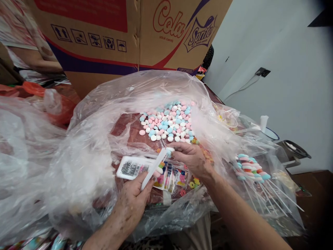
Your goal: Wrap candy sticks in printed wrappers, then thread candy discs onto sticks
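Note:
My left hand (136, 192) is closed on a narrow white plastic strip (153, 170), which slants up and to the right. Pink, green and orange candies (159, 169) show in a row just behind the strip; whether a stick runs through them is hidden. At the strip's upper end, my right hand (191, 158) pinches a pale blue and white candy (170, 151) between thumb and fingers. Beyond both hands lies a pile of pink, white and blue button-shaped candies (169, 125) on clear plastic. A white labelled package (132, 167) rests beside my left hand.
Small printed packets (170, 178) and gummy rings (194, 183) lie below my hands. At the right are finished candy skewers (252, 168) on white sticks. Crumpled clear plastic (85, 156) surrounds the work area. A large cardboard box (99, 62) stands behind; another person's arm (39, 60) shows left.

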The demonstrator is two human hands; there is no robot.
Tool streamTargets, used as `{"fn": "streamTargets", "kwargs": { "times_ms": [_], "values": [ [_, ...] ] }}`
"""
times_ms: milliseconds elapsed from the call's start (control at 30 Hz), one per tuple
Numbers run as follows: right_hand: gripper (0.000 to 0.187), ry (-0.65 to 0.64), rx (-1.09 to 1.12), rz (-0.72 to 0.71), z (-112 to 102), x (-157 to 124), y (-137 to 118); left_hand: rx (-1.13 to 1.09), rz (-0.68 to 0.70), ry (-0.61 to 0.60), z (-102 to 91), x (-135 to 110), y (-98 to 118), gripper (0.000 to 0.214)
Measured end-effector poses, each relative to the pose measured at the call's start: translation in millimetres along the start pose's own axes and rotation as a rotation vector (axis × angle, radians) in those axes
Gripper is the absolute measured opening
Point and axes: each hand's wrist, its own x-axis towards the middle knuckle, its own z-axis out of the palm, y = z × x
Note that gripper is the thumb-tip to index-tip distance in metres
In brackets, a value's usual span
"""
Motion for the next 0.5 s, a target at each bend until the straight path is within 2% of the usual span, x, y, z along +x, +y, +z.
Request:
{"fn": "streamTargets", "kwargs": {
  "times_ms": [100,200,500],
  "values": [
    [0.025,-0.041,-0.124,-0.065,-3.7,-2.0,7.9,-0.042,-0.029,0.022,0.4,-0.8,-0.3,0.033],
    [0.031,-0.022,-0.168,-0.104,-2.5,-5.4,16.8,-0.062,-0.052,0.049,2.8,-1.4,-5.4,0.034],
    [0.032,0.092,-0.337,-0.421,25.8,-19.9,22.9,-0.145,-0.113,0.061,15.1,-7.4,-21.1,0.036]
  ]
}}
